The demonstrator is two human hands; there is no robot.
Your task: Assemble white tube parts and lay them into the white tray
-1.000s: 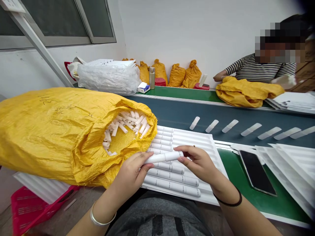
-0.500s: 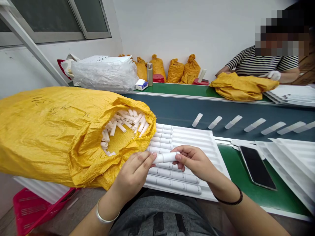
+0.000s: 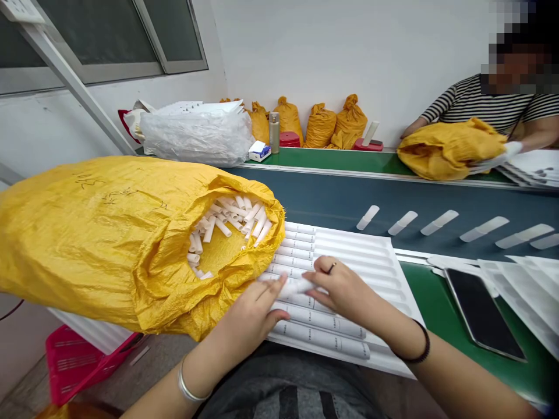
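Observation:
A short white plastic tube [image 3: 293, 286], slightly blurred, is held between my hands above a white ridged tray [image 3: 371, 270]. My left hand [image 3: 248, 311] grips its left end with fingers closed along it. At the other end, the fingertips of my right hand [image 3: 343, 285] pinch the tube. Longer white tubes with small dark print [image 3: 321, 337] lie side by side in the tray's grooves below. Left of my hands, a large yellow woven sack [image 3: 174, 238] lies open towards me, with many loose white tubes [image 3: 222, 224] inside its mouth.
A blue conveyor belt [image 3: 323, 192] beyond the tray carries several white tubes [image 3: 439, 222]. On the green table to the right are a phone [image 3: 484, 314] and stacked white trays [image 3: 524, 297]. Across the belt, a person in a striped top [image 3: 463, 102] handles a yellow sack [image 3: 449, 148].
My view has swung left, so the scene sits further right. My right hand has rolled over, its ring now showing, still pinching the tube. The other person's sack has changed shape.

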